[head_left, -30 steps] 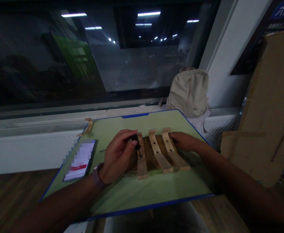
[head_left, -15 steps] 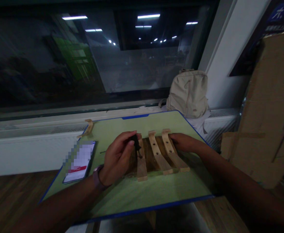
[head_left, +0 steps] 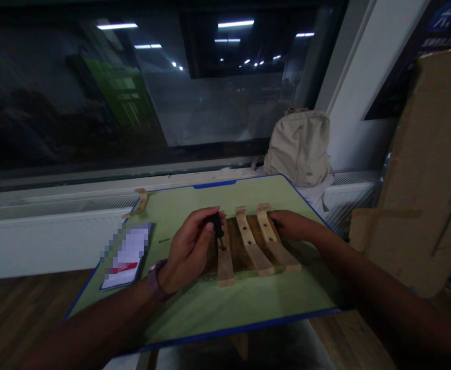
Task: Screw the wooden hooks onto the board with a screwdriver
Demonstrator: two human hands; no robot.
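A screwdriver (head_left: pixel 215 224) with a black handle is gripped between the thumb and fingers of my left hand (head_left: pixel 189 239). Its metal shaft points down onto the leftmost curved wooden piece (head_left: pixel 225 270), near a hole. Two more curved wooden pieces, the middle one (head_left: pixel 254 252) and the right one (head_left: pixel 277 249), lie side by side with dark holes in them. All three rest across a brown, shiny panel (head_left: pixel 238 241). My right hand (head_left: pixel 290 225) is closed around the right wooden piece's outer edge, its fingertips hidden behind it.
The pale green board (head_left: pixel 194 318) has a blue rim. On its left lie a phone (head_left: pixel 127 257) and a small dark screw-like item (head_left: pixel 164 240). Another curved wooden piece (head_left: pixel 142 201) sits at the far left corner. A beige backpack (head_left: pixel 300 146) stands behind; cardboard (head_left: pixel 433 180) is at right.
The screwdriver and my left hand have shifted very slightly to the right, with the tip still at the left wooden piece. My right hand stays in place.
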